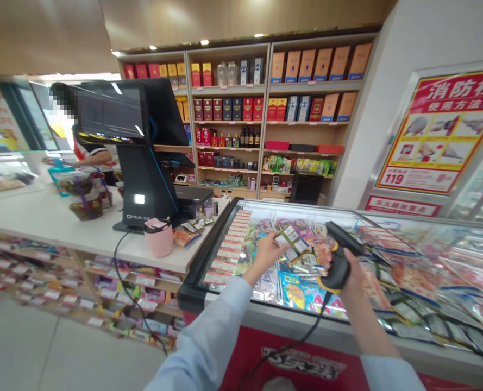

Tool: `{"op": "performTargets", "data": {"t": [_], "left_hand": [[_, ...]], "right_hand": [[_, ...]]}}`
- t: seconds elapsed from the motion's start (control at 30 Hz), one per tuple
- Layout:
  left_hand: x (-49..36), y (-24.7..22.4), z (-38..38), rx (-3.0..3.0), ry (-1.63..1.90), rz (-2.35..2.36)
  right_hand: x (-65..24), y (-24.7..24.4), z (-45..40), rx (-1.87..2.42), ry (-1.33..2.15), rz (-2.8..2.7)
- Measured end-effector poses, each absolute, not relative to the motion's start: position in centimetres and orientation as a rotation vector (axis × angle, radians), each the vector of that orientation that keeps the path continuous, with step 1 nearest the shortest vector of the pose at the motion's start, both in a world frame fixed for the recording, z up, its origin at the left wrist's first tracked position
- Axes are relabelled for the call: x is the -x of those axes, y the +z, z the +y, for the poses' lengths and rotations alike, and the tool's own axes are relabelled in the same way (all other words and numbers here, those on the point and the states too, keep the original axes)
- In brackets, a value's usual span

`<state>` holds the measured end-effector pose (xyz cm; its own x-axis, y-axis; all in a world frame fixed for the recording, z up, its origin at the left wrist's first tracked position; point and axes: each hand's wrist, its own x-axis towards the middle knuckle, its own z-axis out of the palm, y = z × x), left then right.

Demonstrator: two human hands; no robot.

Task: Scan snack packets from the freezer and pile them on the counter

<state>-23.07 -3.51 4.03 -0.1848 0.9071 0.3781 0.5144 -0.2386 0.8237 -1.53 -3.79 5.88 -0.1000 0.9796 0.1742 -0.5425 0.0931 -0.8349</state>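
The left hand pinches a small packet in its fingers; the right hand grips a black barcode scanner.

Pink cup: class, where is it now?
In the head view, the pink cup stands on the white counter, beside the black checkout terminal, left of the freezer.

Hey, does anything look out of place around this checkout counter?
Yes: loose packets lie scattered on the counter beside the pink cup, rather than shelved. A black cable also droops off the counter's front toward the floor.
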Motion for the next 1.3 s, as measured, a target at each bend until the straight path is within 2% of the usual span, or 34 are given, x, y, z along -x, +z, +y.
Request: {"op": "performTargets", "data": {"t": [0.2,0.37,0.43,0.57,1.3], "left_hand": [[11.7,2.9,-1.5,-1.666,1.406,1.362],[7.2,1.6,-0.1,-1.736,1.515,1.486],[6.7,1.0,0.0,-1.965,1.567,1.521],[6.7,-0.3,-0.1,-2.390,1.418,1.453],[7.0,-0.3,-0.9,-2.454,1.375,1.435]], "right_hand": [[-9.3,7.7,-4.3,0.724,1.163,-0.814],[-13.9,6.1,-3.7,0.774,0.992,-0.684],[-14.6,4.8,-3.2,0.808,1.014,-0.636],[-14.8,2.4,-2.2,0.884,1.089,-0.502],[-15.0,0.8,-1.4,0.806,1.097,-0.535]]}}
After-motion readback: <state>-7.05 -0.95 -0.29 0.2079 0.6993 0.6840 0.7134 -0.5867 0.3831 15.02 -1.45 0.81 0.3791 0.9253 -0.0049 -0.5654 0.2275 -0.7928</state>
